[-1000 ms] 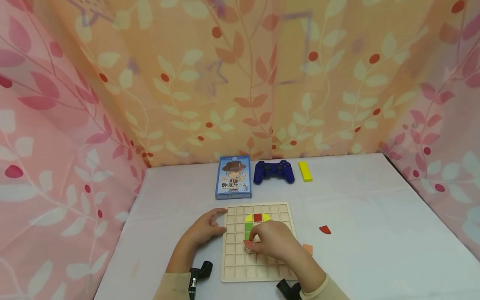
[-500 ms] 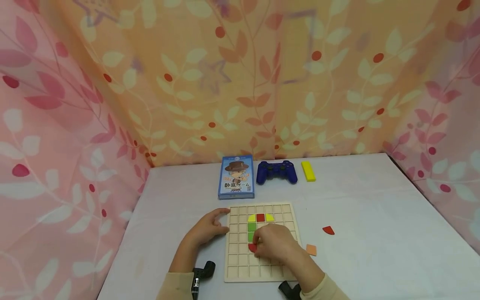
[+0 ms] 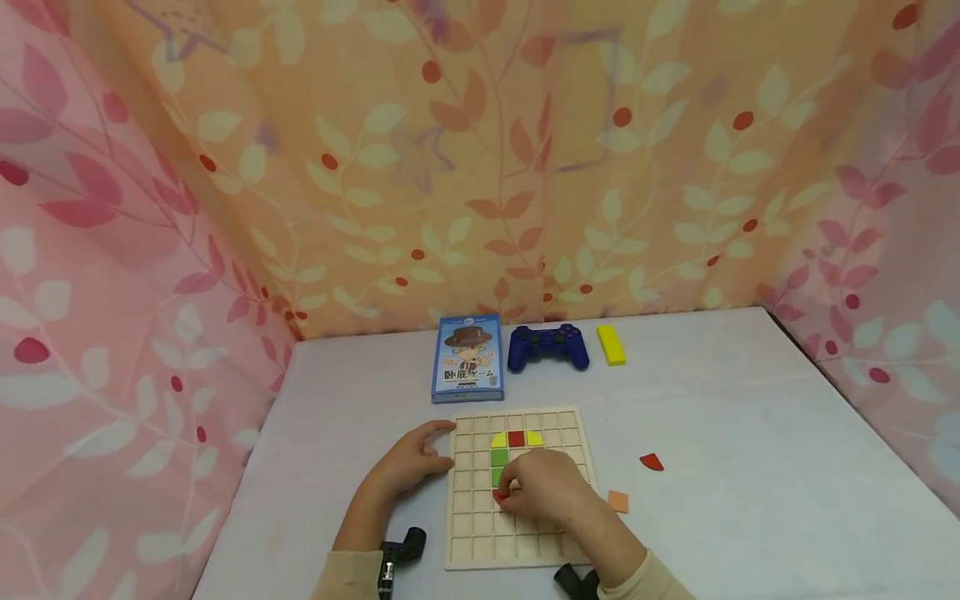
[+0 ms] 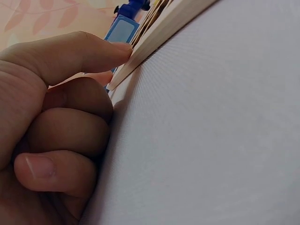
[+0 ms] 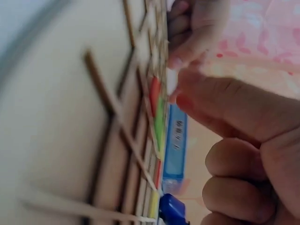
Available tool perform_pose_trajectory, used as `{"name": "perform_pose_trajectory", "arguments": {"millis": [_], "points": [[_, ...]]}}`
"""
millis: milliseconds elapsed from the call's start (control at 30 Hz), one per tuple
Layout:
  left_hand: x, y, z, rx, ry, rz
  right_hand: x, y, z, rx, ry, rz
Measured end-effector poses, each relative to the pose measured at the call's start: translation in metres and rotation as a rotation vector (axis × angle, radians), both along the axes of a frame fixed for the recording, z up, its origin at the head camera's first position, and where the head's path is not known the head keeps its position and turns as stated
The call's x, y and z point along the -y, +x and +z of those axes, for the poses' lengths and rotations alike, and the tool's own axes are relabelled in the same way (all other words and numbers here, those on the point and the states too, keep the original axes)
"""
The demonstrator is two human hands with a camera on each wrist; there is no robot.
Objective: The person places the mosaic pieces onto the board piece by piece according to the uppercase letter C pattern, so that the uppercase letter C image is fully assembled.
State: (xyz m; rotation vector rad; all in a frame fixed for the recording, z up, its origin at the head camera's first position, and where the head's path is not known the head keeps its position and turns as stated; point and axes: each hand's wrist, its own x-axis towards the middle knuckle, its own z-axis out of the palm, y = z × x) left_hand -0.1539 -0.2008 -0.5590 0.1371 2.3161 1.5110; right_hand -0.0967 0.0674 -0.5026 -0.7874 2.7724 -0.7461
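My left hand (image 3: pixel 411 454) rests at the left edge of a pale wooden grid board (image 3: pixel 470 525). Its thumb and index tips touch that edge; the other fingers curl under, as the left wrist view shows. Over the board's middle is my right hand (image 3: pixel 543 483), thumb and index tips close together above a red quarter-round tile (image 5: pixel 154 93). The tile seems to lie in a cell below a green tile (image 3: pixel 499 457); whether the fingertips touch it is unclear. At the top of the group, a red square tile (image 3: pixel 516 438) lies between two yellow rounded tiles (image 3: pixel 534 438).
Right of the board lie an orange square tile (image 3: pixel 618 501) and another red quarter-round tile (image 3: pixel 652 462). Behind it are a blue game box (image 3: pixel 468 358), a blue game controller (image 3: pixel 548 347) and a yellow block (image 3: pixel 611 345). A floral curtain (image 3: pixel 480 167) encloses the table.
The right hand has brought the red quarter-round tile down from above the board to the cell under the green tiles. The left hand stays at the board's edge.
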Motion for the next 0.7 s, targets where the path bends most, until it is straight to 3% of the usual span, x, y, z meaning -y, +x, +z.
{"name": "perform_pose_trajectory", "arguments": {"millis": [433, 700], "points": [[0.004, 0.001, -0.001, -0.023, -0.055, 0.025, -0.028, 0.004, 0.043, -0.016, -0.102, -0.071], [0.000, 0.003, -0.001, -0.004, 0.013, 0.012, -0.054, 0.019, 0.071, -0.049, -0.148, -0.185]]}}
